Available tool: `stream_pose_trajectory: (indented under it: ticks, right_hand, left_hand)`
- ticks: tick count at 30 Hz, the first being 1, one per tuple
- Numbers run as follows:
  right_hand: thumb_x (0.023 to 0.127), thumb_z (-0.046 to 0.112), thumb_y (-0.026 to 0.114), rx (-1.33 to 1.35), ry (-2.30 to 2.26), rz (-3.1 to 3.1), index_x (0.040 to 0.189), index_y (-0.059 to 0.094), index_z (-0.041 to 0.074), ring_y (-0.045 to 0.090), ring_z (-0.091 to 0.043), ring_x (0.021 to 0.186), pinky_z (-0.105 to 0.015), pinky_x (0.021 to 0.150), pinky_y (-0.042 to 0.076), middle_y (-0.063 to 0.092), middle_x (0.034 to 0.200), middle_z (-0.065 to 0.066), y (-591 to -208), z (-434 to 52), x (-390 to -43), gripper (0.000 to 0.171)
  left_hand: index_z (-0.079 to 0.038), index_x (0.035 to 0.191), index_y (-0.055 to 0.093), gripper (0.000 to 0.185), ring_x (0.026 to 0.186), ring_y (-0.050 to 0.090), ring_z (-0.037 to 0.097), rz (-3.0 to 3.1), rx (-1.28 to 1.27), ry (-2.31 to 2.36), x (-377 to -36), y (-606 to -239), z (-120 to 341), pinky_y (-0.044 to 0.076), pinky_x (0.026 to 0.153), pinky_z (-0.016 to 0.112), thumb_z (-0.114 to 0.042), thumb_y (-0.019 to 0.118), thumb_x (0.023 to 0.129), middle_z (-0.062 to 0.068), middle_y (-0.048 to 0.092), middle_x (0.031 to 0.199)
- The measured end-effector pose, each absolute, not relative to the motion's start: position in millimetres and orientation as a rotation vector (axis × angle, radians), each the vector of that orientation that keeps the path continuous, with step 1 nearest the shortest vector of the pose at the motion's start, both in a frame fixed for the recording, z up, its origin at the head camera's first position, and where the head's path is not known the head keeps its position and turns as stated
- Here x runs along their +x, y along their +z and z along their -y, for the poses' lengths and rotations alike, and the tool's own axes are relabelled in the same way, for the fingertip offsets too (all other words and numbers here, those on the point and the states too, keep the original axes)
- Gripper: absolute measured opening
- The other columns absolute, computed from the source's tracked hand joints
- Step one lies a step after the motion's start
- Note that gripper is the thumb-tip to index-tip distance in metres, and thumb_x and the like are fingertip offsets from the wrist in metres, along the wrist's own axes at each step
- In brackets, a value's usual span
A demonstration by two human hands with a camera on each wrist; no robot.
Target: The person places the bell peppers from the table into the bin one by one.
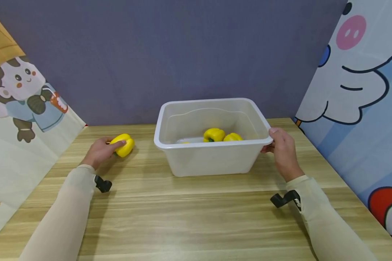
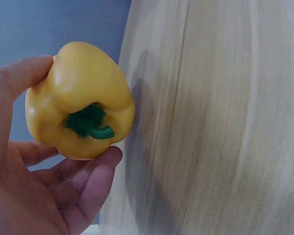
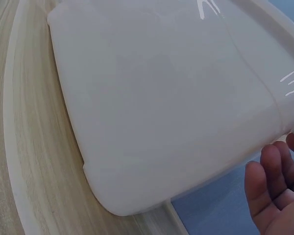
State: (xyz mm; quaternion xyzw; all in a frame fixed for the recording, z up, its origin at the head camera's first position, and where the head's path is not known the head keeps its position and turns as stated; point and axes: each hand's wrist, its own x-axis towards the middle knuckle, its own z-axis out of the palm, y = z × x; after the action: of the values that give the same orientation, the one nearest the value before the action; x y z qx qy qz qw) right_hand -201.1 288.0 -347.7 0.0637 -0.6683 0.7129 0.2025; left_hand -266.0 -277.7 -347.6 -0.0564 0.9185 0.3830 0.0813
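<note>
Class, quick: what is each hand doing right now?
Left hand: grips the yellow pepper.
Right hand: holds the white tub by its rim.

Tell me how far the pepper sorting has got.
Done: two yellow peppers already lie inside the white tub. In hand: the left hand grips a third yellow pepper on the wooden table, while the right hand holds the tub's rim. Left: that third pepper is still outside the tub.
</note>
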Motion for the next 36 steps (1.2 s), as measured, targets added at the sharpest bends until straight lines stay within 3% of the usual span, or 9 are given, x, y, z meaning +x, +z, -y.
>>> stream_pose_trajectory:
  ticks: [11, 20, 30, 36]
  right_hand:
    - [0.104, 0.017, 0.042, 0.152, 2.037, 1.858, 0.091, 0.055, 0.005, 0.058, -0.014, 0.057, -0.027, 0.054, 0.054, 0.062, 0.071, -0.002, -344.7, -284.0, -199.2, 0.022]
    - [0.105, 0.020, 0.039, 0.157, 2.046, 1.870, 0.093, 0.054, 0.004, 0.057, -0.014, 0.057, -0.028, 0.054, 0.054, 0.060, 0.070, -0.002, -346.0, -285.5, -199.9, 0.025]
    - [0.105, 0.023, 0.038, 0.167, 2.044, 1.896, 0.095, 0.053, 0.002, 0.057, -0.015, 0.055, -0.031, 0.054, 0.054, 0.061, 0.068, -0.001, -348.1, -284.6, -200.7, 0.028]
    - [0.106, 0.024, 0.039, 0.156, 2.052, 1.895, 0.094, 0.053, 0.002, 0.058, -0.015, 0.056, -0.030, 0.055, 0.054, 0.062, 0.068, -0.001, -348.3, -284.5, -200.6, 0.029]
  left_hand:
    - [0.006, 0.154, 0.027, 0.105, 0.110, 0.053, 0.035, -2.743, -0.149, 1.184, -267.3, -349.4, 276.7, 0.049, 0.089, 0.042, -0.072, 0.054, 0.089, 0.026, 0.045, 0.142]
    - [0.005, 0.156, 0.022, 0.110, 0.120, 0.054, 0.040, -2.672, -0.157, 1.310, -267.8, -345.0, 269.1, 0.045, 0.103, 0.051, -0.075, 0.054, 0.088, 0.029, 0.037, 0.150]
    - [0.006, 0.152, 0.033, 0.103, 0.117, 0.054, 0.040, -2.670, -0.125, 1.376, -265.4, -344.3, 259.1, 0.045, 0.103, 0.051, -0.074, 0.052, 0.089, 0.025, 0.044, 0.143]
    - [0.005, 0.150, 0.037, 0.096, 0.112, 0.057, 0.037, -2.672, -0.087, 1.388, -266.6, -346.7, 255.1, 0.050, 0.097, 0.044, -0.070, 0.052, 0.092, 0.023, 0.048, 0.140]
